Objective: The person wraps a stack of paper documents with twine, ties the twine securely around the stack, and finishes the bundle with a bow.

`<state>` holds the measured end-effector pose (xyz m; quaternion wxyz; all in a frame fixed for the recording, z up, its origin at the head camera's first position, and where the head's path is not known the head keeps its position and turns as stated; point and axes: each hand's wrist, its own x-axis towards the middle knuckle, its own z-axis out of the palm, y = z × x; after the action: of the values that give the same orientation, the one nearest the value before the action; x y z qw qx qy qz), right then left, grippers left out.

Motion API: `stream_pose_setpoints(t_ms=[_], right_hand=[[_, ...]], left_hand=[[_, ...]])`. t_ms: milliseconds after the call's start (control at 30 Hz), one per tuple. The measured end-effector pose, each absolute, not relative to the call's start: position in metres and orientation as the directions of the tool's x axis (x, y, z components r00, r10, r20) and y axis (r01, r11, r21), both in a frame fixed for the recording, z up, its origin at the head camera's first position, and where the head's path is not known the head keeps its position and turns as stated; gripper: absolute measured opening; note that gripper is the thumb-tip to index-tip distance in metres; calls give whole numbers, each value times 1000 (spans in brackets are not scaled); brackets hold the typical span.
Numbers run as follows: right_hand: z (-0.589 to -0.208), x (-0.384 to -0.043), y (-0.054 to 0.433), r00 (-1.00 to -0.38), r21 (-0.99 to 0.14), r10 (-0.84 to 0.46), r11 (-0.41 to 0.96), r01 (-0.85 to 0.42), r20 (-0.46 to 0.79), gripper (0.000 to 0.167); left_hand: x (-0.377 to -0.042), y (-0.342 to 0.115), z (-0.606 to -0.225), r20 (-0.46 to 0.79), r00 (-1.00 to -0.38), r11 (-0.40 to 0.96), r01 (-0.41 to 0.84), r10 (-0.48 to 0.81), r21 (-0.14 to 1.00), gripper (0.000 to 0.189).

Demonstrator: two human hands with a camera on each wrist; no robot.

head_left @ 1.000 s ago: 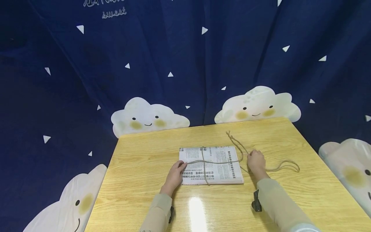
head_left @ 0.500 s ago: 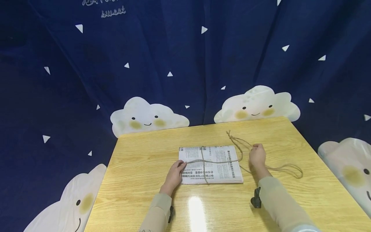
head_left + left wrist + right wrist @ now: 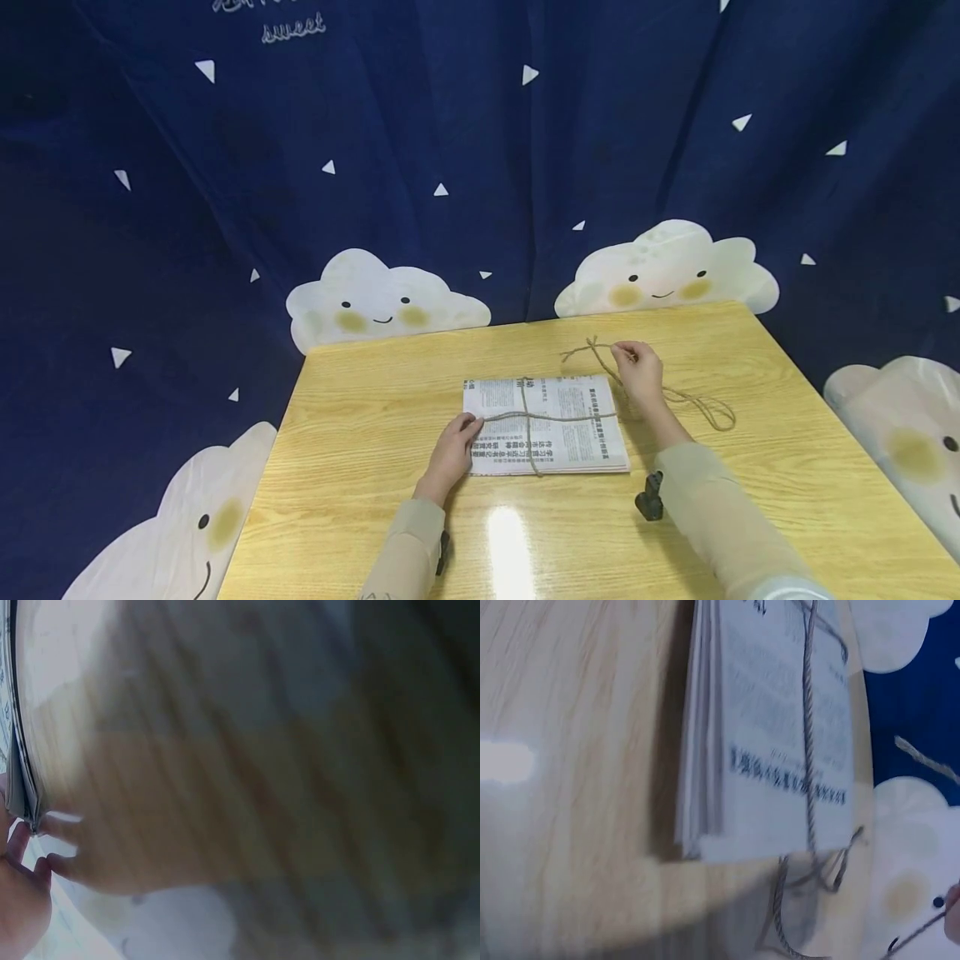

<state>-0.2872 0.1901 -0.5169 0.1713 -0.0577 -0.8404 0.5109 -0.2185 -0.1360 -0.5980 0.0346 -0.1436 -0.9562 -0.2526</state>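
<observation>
A folded stack of newspapers (image 3: 577,450) lies on the table, with a thin twine (image 3: 570,420) crossing its top both lengthwise and crosswise. My left hand (image 3: 448,454) grips the stack's left edge, thumb over the top where the twine passes. In the left wrist view only part of that hand (image 3: 22,911) shows, beside the stack's layered edge (image 3: 21,742). Beyond the stack's right back corner, my right hand (image 3: 642,375) pinches the twine near a free end. The right wrist view shows a fingertip (image 3: 953,915) with twine running from it.
Slack twine (image 3: 708,408) loops on the wooden table (image 3: 375,400) to the right of the right hand. A dark blue curtain (image 3: 420,125) with white clouds hangs behind the table. Each sleeve carries a small black device, the right one (image 3: 649,497) plainly visible.
My right hand has risen toward the table's back and moved left, drawing the twine end along. The loose loop at right first spread outward, then shifted left. The left hand stays put.
</observation>
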Motion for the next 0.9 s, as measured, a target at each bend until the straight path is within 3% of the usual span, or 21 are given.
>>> stream_pose_setpoints(t_ms=[200, 433, 633, 900], right_hand=[[-511, -294, 168, -988, -885, 35, 451, -117, 149, 30], [-509, -301, 144, -956, -814, -210, 504, -287, 207, 21], [-512, -309, 132, -955, -773, -266, 576, -266, 130, 19], [-512, -321, 118, -955, -635, -286, 724, -269, 79, 22]], left_hand=[[-220, -137, -600, 153, -951, 825, 310, 269, 473, 35], [-220, -137, -600, 169, -947, 816, 322, 275, 479, 35], [-221, -138, -602, 155, -951, 809, 311, 269, 500, 34], [-221, -139, -601, 175, -949, 790, 314, 261, 527, 35]])
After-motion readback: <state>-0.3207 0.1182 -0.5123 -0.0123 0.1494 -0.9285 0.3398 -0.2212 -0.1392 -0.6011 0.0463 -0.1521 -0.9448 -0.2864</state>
